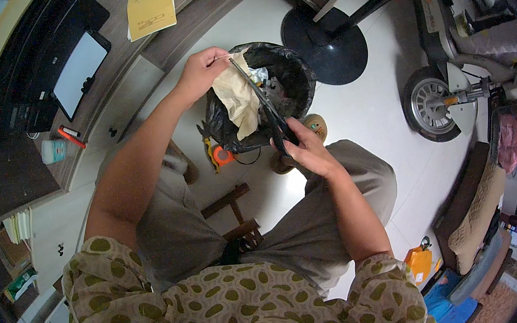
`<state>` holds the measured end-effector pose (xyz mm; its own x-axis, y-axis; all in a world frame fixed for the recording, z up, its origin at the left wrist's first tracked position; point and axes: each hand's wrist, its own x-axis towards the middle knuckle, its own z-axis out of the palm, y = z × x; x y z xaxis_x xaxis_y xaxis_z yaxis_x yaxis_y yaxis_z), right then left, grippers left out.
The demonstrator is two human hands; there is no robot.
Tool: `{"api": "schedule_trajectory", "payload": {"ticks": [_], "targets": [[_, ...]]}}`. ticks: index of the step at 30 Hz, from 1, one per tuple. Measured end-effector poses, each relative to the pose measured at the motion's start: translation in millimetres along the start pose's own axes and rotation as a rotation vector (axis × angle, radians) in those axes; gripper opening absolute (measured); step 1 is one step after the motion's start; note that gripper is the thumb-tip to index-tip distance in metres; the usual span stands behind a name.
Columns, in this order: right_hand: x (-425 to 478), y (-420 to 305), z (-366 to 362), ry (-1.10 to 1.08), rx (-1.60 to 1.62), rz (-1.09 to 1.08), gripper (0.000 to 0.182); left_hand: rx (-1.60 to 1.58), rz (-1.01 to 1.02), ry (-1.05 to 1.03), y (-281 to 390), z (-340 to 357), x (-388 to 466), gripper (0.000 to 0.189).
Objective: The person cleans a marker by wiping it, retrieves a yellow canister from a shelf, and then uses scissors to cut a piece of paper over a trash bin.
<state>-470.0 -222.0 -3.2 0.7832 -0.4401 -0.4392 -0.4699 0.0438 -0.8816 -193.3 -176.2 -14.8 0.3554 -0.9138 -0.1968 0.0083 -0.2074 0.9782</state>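
My left hand (206, 70) is above the rim of a waste bin (301, 66) lined with a black plastic bag. Its fingertips pinch a thin pale strip (222, 57), too small to tell exactly. In my right hand (308, 149) is a pair of long scissors (264, 98) with black handles, the tips close to my left fingertips. The blades look nearly together. Below them, crumpled tan paper (236, 97) hangs over the bin's opening; whether it touches my left fingers is unclear. Silvery wrapping (259, 75) shows deeper inside.
Yellow-handled pliers (211, 155) and an orange tape measure (223, 155) lie on the floor beside the bin. A round black stand base (326, 44) is behind it. Left stands a desk (119, 89) with a yellow booklet (151, 9); right, a scooter wheel (430, 104).
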Motion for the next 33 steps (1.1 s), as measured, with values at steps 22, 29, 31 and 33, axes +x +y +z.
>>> {"api": "schedule_trajectory", "payload": {"ticks": [22,29,31,33], "targets": [[11.3,19.5,3.7,0.069,-0.149,-0.042,0.015,-0.026,0.000,0.020,-3.2,-0.4,5.5,0.018],[4.0,-6.4,8.0,0.034,0.053,0.001,0.010,0.041,0.035,0.001,-2.9,-0.8,0.9,0.018],[2.3,-18.0,5.8,0.016,0.065,0.091,0.014,0.098,0.037,-0.042,-3.4,-0.6,-0.3,0.017],[2.4,-21.9,5.2,0.018,0.055,0.123,0.017,0.133,0.045,-0.087,-4.4,0.5,-0.8,0.017]]}}
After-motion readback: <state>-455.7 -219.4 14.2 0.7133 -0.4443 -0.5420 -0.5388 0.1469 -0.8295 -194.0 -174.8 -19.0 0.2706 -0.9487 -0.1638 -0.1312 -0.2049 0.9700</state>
